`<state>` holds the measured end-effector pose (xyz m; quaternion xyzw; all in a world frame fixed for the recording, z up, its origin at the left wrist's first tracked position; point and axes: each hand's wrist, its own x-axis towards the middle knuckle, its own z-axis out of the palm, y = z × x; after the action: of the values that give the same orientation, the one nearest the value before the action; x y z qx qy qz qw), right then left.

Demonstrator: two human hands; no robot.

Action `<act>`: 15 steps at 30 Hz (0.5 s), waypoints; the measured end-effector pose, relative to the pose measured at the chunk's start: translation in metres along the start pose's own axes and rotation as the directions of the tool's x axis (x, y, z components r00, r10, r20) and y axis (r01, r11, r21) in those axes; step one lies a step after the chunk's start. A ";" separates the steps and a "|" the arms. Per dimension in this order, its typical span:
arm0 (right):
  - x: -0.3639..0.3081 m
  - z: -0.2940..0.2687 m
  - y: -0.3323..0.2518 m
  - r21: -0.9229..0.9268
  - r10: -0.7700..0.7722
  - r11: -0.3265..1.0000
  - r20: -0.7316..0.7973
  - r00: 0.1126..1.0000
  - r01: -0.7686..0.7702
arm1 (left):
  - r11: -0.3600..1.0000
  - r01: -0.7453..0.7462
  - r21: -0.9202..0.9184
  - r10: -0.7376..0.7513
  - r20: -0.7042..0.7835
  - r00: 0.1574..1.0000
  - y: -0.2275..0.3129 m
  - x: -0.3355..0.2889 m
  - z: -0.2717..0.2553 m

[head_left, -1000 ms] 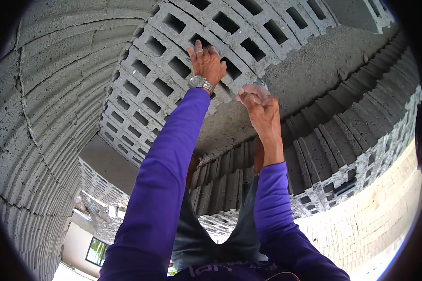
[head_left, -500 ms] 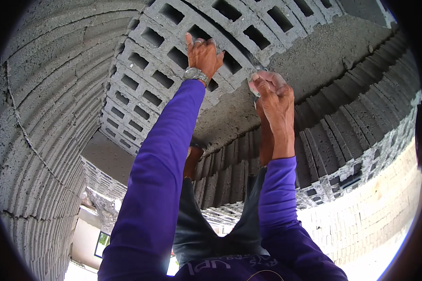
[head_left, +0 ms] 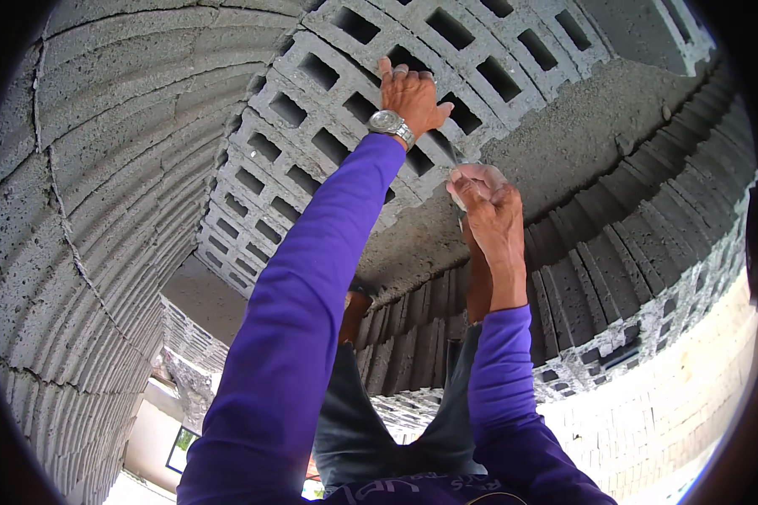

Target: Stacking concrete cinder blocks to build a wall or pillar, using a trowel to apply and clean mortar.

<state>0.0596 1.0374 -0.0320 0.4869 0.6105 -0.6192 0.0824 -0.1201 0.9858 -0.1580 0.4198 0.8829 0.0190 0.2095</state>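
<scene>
Resting on coarse grey blocks with rectangular holes, your left hand spreads its fingers wide; your right hand curls narrowly, any contents hidden.

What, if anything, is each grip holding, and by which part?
Left-hand grip: touching a grey, hollow, rectangular concrete block beside its cavities; hold uncertain. Right-hand grip: curled, hiding any held thing; cannot tell.

Hollow blocks lie ahead, between a block stack at left and block rows at right.
</scene>
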 end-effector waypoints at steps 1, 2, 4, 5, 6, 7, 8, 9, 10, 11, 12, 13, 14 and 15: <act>0.001 -0.002 -0.002 0.026 0.001 1.000 -0.010 1.000 -0.001 | 0.999 0.048 0.015 -0.046 -0.082 0.996 0.005 0.003 0.011; 0.002 -0.004 -0.004 0.050 0.004 0.999 -0.026 1.000 -0.003 | 0.996 0.091 0.023 -0.086 -0.164 0.983 0.012 0.004 0.016; 0.001 -0.007 -0.005 0.066 0.003 0.998 -0.019 1.000 -0.002 | 0.993 0.118 -0.032 -0.121 -0.146 0.982 0.015 0.006 0.020; 0.003 -0.007 0.002 0.083 0.010 0.997 -0.029 1.000 -0.008 | 0.993 0.108 -0.037 -0.111 -0.103 0.988 0.017 0.007 0.019; 0.003 -0.006 0.008 0.101 0.018 0.995 -0.040 0.999 -0.014 | 0.994 0.098 -0.041 -0.100 -0.060 0.993 0.019 0.008 0.018; 0.009 -0.006 0.015 0.106 0.003 0.994 -0.047 0.999 0.002 | 0.991 0.118 -0.056 -0.121 -0.056 0.991 0.021 0.006 0.021; 0.008 -0.003 0.018 0.049 -0.027 0.998 -0.039 0.999 0.029 | 0.995 0.095 -0.021 -0.098 -0.159 0.982 0.017 -0.002 0.023; 0.008 -0.003 0.021 -0.008 -0.056 0.998 -0.032 0.998 0.056 | 0.997 0.070 -0.020 -0.072 -0.173 0.982 0.013 -0.002 0.025; 0.007 -0.005 0.016 -0.003 -0.046 0.999 -0.038 0.998 0.046 | 0.999 0.041 -0.026 -0.045 -0.175 0.983 0.012 -0.006 0.022; 0.007 -0.008 0.009 0.028 -0.018 0.999 -0.012 1.000 0.018 | 0.999 0.032 -0.026 -0.036 -0.165 0.986 0.009 -0.006 0.019; 0.007 -0.010 0.002 0.060 0.010 0.998 0.014 1.000 -0.011 | 0.999 0.045 -0.021 -0.047 -0.113 0.993 0.004 -0.004 0.015; 0.006 -0.015 -0.003 0.058 0.023 0.998 -0.002 1.000 -0.023 | 0.998 0.052 -0.026 -0.053 -0.062 0.997 0.006 -0.003 0.010; 0.008 -0.016 -0.008 0.062 0.049 0.997 -0.018 0.999 -0.048 | 0.998 0.039 -0.048 -0.042 -0.068 0.997 0.001 -0.004 0.006; 0.009 -0.016 -0.011 0.067 0.075 0.995 -0.033 0.997 -0.073 | 0.998 0.016 -0.057 -0.018 -0.039 0.999 -0.004 -0.007 0.002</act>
<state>0.0553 1.0585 -0.0275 0.5225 0.5727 -0.6268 0.0784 -0.1184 0.9780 -0.1580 0.4057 0.8895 0.0503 0.2041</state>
